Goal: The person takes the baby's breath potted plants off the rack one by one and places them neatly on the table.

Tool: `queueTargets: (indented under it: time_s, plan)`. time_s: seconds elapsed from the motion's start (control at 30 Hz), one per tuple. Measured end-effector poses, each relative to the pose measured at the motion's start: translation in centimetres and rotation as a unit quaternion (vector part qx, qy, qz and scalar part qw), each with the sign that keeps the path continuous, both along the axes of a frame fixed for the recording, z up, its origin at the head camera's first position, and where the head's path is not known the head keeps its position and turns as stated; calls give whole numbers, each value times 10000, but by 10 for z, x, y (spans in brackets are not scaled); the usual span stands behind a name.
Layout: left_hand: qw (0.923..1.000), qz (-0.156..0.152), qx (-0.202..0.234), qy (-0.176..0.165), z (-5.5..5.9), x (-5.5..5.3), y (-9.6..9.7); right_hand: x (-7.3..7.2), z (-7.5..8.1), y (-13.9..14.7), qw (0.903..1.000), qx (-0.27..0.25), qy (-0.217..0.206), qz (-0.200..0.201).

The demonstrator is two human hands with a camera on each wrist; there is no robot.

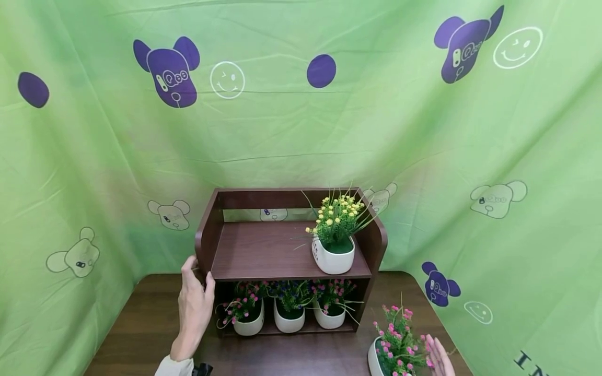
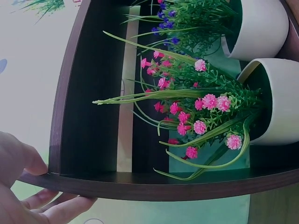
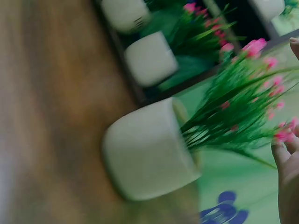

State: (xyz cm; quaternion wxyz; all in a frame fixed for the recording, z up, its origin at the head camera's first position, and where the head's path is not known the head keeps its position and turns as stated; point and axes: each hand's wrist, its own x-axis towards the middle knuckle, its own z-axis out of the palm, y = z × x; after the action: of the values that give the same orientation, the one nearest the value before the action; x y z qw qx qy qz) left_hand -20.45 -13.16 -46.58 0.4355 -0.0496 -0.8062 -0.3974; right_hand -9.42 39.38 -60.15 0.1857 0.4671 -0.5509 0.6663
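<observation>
A dark brown two-tier shelf [image 1: 263, 250] stands on the wooden table. My left hand [image 1: 195, 300] grips its left side panel, thumb at the front and fingers behind the edge, as the left wrist view also shows. At the lower right, my right hand [image 1: 439, 355] is beside the pink flowers of a potted plant [image 1: 397, 339], fingers extended. In the blurred right wrist view, the white pot [image 3: 149, 149] sits on the table and the fingertips are at the blossoms; I cannot tell how firmly they touch.
A yellow-flowered plant in a white pot [image 1: 334, 256] occupies the upper tier's right end. Pink [image 1: 249, 324], blue [image 1: 289, 318] and pink [image 1: 330, 316] potted plants line the lower tier. Printed green cloth [image 1: 282, 130] hangs behind and around the table [image 1: 141, 318].
</observation>
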Motion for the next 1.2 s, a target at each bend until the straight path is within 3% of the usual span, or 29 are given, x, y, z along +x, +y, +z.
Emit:
queueTargets:
  time_s: [0.07,0.13,0.17,0.23,0.33,0.4,0.53,0.57,0.73,0.87,0.97,1.2]
  plan:
    - [10000,-7,-2,4,0,0,0,6,17,-12,9991,-22,111,-406]
    - [10000,-13,-4,-1,0,0,0,16,33,-28,9909,-96,-155,-1332]
    - [10000,-18,1,-5,0,0,0,21,42,-36,9789,-44,-441,-1993]
    - [10000,-17,3,9,1,0,1,31,59,-54,9399,233,-1183,-3195]
    - [10000,-35,-12,33,1,0,1,38,83,-75,8742,890,-2199,-4237]
    - [10000,-41,-27,54,1,1,2,38,96,-86,8613,968,-2431,-4355]
    - [10000,-42,-31,56,1,1,1,33,118,-104,8570,863,-2478,-4436]
    - [10000,-43,-32,52,1,1,1,32,122,-109,8595,748,-2439,-4428]
    - [10000,-48,-46,25,1,1,0,21,139,-127,8383,950,-2746,-4613]
    - [10000,-58,-59,-40,0,2,-1,11,148,-139,8282,1047,-3064,-4573]
    - [9999,-47,-46,-88,0,2,-1,2,153,-147,8308,1056,-3058,-4529]
    - [10000,-49,-64,-10,1,1,0,-22,159,-163,8556,716,-2747,-4328]
